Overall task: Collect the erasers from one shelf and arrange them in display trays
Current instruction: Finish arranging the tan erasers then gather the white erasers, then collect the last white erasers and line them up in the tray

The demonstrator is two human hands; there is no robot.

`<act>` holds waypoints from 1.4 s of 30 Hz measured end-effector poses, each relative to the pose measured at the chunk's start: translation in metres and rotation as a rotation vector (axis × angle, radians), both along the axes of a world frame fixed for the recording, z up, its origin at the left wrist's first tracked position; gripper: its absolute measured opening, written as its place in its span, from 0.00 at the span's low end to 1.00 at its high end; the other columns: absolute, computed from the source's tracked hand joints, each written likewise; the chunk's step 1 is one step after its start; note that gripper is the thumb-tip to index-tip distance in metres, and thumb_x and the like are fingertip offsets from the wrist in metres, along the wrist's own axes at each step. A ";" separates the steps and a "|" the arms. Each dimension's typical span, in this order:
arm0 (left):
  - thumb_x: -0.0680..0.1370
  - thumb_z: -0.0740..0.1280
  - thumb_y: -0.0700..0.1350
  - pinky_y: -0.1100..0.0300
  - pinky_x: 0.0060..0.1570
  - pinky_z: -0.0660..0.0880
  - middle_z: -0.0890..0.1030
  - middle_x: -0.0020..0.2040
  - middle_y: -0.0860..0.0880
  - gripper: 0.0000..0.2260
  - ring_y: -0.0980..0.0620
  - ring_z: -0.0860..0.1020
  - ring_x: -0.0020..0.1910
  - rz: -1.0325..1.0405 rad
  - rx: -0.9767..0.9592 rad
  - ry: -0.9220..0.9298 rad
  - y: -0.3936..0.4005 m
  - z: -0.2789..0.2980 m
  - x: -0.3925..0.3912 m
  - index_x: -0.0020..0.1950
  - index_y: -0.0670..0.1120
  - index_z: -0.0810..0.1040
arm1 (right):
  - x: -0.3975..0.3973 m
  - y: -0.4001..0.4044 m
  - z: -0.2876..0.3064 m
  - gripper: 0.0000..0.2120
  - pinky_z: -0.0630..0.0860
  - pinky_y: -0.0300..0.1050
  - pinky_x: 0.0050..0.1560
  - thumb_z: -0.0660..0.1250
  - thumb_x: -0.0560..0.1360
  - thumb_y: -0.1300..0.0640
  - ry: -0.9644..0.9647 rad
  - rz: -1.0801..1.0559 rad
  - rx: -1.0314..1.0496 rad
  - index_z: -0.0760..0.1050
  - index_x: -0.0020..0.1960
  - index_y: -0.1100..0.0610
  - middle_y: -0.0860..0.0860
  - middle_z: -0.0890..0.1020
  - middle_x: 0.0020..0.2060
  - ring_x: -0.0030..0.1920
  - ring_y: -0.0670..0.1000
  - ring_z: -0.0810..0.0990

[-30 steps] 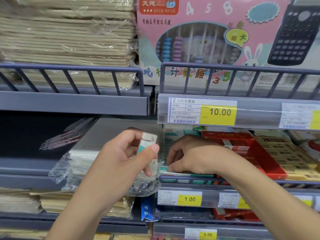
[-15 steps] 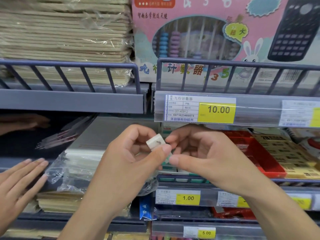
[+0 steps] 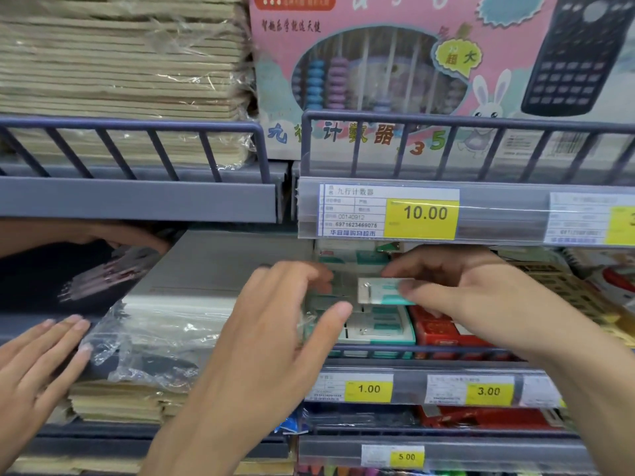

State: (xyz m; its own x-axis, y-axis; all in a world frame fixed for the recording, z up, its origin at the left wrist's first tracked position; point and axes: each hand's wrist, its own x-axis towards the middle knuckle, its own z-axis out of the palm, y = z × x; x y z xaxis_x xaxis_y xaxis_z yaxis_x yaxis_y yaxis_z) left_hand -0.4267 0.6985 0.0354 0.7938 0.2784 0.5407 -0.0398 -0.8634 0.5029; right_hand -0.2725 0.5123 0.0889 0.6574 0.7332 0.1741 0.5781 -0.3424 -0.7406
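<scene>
Pinching eraser (image 3: 385, 291) in my right hand (image 3: 457, 290) above tray (image 3: 378, 333); left hand (image 3: 275, 321) loose, empty. Next: lower it into row.

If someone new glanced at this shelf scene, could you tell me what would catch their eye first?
Probably the right hand at centre, pinching a white-and-teal eraser above the eraser tray. Next, the yellow 10.00 price tag just above, and the pink abacus box on the upper shelf.
</scene>
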 end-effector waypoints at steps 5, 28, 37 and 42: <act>0.82 0.61 0.60 0.55 0.52 0.66 0.80 0.51 0.59 0.15 0.52 0.75 0.53 -0.024 0.373 0.044 0.001 -0.012 0.007 0.58 0.54 0.82 | 0.011 0.002 0.006 0.08 0.68 0.29 0.31 0.68 0.78 0.53 -0.134 0.003 -0.329 0.81 0.47 0.39 0.33 0.78 0.28 0.28 0.37 0.74; 0.83 0.61 0.61 0.53 0.53 0.66 0.80 0.42 0.61 0.14 0.52 0.75 0.50 -0.065 0.511 0.066 0.009 -0.019 0.010 0.49 0.57 0.84 | 0.008 0.049 0.005 0.09 0.71 0.40 0.36 0.67 0.76 0.42 -0.433 0.197 -0.860 0.78 0.50 0.47 0.44 0.82 0.42 0.36 0.41 0.75; 0.83 0.61 0.61 0.54 0.53 0.66 0.79 0.42 0.61 0.14 0.51 0.75 0.50 -0.069 0.503 0.066 0.009 -0.016 0.009 0.49 0.58 0.84 | 0.018 0.053 0.004 0.06 0.75 0.37 0.36 0.73 0.73 0.45 -0.352 0.221 -0.779 0.80 0.46 0.46 0.41 0.83 0.40 0.37 0.40 0.78; 0.83 0.61 0.61 0.53 0.52 0.67 0.79 0.41 0.60 0.15 0.51 0.75 0.49 -0.069 0.509 0.062 0.009 -0.017 0.010 0.48 0.57 0.84 | 0.020 0.054 0.002 0.06 0.74 0.36 0.36 0.73 0.73 0.45 -0.333 0.220 -0.759 0.82 0.46 0.46 0.42 0.83 0.40 0.38 0.42 0.80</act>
